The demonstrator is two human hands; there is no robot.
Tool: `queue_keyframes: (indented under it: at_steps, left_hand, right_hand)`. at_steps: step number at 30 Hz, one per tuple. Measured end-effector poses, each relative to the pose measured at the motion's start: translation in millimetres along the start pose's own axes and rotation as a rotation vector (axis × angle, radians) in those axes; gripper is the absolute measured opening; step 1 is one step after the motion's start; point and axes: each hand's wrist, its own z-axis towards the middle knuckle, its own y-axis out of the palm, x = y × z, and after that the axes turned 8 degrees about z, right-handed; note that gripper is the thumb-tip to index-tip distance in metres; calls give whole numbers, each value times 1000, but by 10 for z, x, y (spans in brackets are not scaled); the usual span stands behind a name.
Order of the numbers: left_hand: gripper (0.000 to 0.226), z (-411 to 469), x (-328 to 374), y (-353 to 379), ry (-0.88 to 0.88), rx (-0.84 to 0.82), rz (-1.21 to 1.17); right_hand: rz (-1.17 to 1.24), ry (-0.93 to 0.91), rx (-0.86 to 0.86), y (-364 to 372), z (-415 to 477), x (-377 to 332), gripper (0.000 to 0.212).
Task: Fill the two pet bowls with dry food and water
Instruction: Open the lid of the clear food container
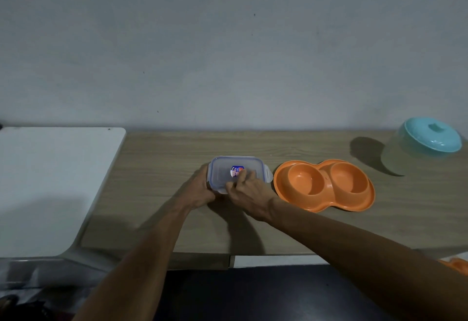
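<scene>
Spill risk: you are working at a lid [236, 162] that looks clipped down, so a clip letting go all at once could be jerking the box [216, 181] and scattering whatever is inside over the table [164, 168].
Knock risk: the box is sitting just left of the double bowl [316, 206], with its right-end clip [268, 172] nearly reaching the orange rim. A hard pull toward that side could be shoving the bowl along.
Left hand [202, 189]: you are wrapping it round the left end of the box, gripping it and steadying it on the wood.
Right hand [249, 191]: you are curling the fingers over the near edge of the lid, seemingly pinching at the near clip. The clip itself is hiding under them.
Box contents: the cloudy plastic and the label are blocking the view, so I cannot tell what it is holding or how much.
Double bowl: both orange wells are showing bare and dry, so neither food nor water is in yet, and it is lying right of the box, mid-table.
Teal-lidded tub [430, 135]: it is standing far right, well apart from your hands, lid on; I cannot tell its contents.
Stage: you are looking to be only at the opening step.
</scene>
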Motion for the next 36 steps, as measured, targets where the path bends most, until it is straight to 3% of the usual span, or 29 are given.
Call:
queue_keyframes:
  at_steps: [6,9,12,15,19,31,36]
  left_hand:
    - [82,137,-236,60,-36,-18,120]
    - [88,61,-211,33,-224,-34,11]
    - [88,37,-180,35,-284,-36,-61]
    - [79,47,-180,43,-268,-46,-102]
    - [88,61,-258,53,-258,-37,-112]
    - [84,98,-333,86,-184,-9,-83]
    - [80,97,-291,75,-179,-8,-79]
  right_hand:
    - [-29,-31,104,-385,-92,182,32]
    - [-13,-29,155,-523,-56,308,36]
    - [2,-6,204,-548,92,471,33]
    - [7,80,269,-542,312,690,29]
    - [105,221,295,-470,658,970,38]
    - [401,422,204,-53,1380,1431,29]
    - [411,442,369,-91,1436,1469,35]
